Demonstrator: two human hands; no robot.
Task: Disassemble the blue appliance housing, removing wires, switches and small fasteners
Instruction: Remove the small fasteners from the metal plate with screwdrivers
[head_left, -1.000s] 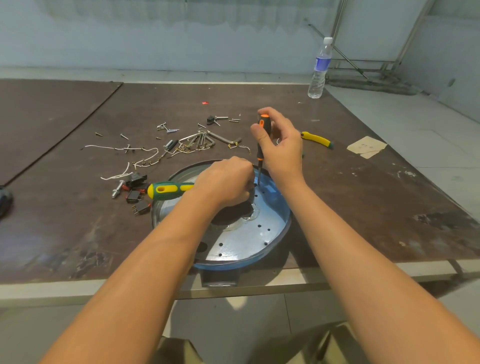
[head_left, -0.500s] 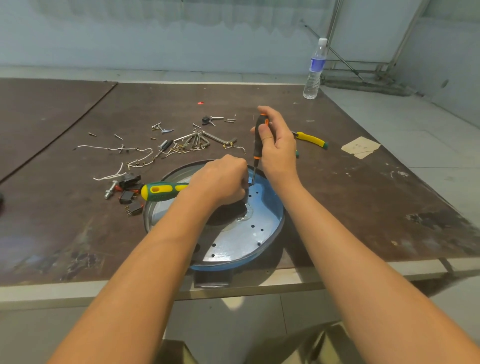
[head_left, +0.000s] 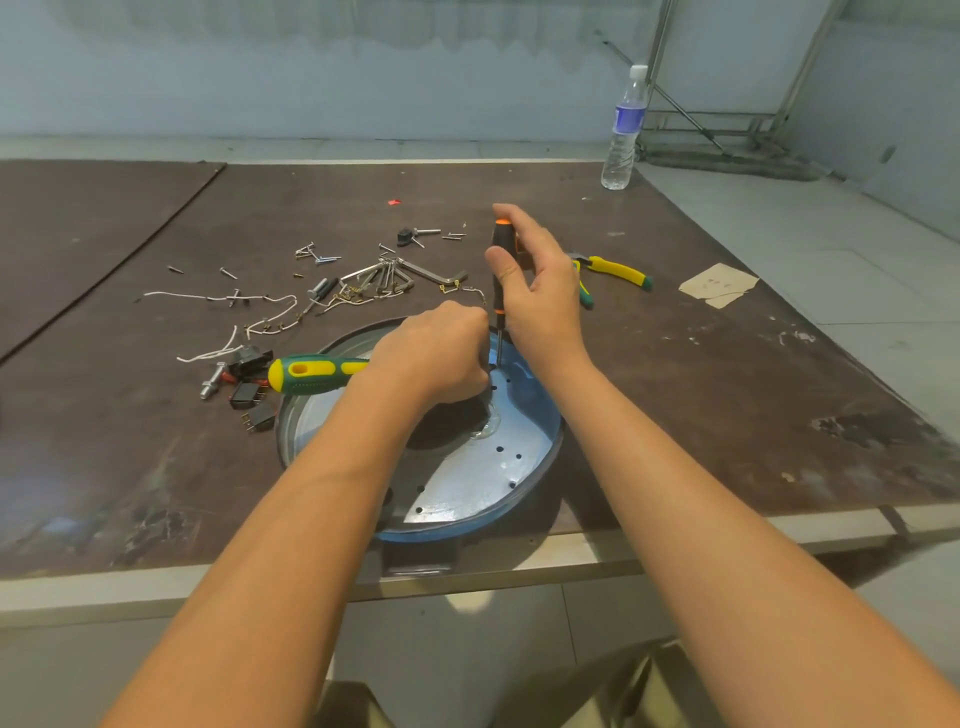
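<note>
The round blue appliance housing (head_left: 467, 486) lies flat at the table's front edge, its pale perforated face up. My right hand (head_left: 543, 296) grips a black-and-orange screwdriver (head_left: 501, 249) held nearly upright, its tip down on the housing near the far rim. My left hand (head_left: 436, 358) curls round a tool with a green-and-yellow handle (head_left: 311, 373) that sticks out to the left. The left fist sits right beside the screwdriver tip and hides that tool's working end.
Loose screws (head_left: 317, 254), hex keys (head_left: 395, 275), white wires (head_left: 223, 322) and black switches (head_left: 249, 395) lie left of and behind the housing. Yellow-green pliers (head_left: 618, 270) and a paper scrap (head_left: 719, 285) lie to the right. A water bottle (head_left: 623, 130) stands at the far corner.
Both hands stay at the same spot on the housing. My right hand's fingers have shifted on the screwdriver handle, and the screwdriver now stands straighter.
</note>
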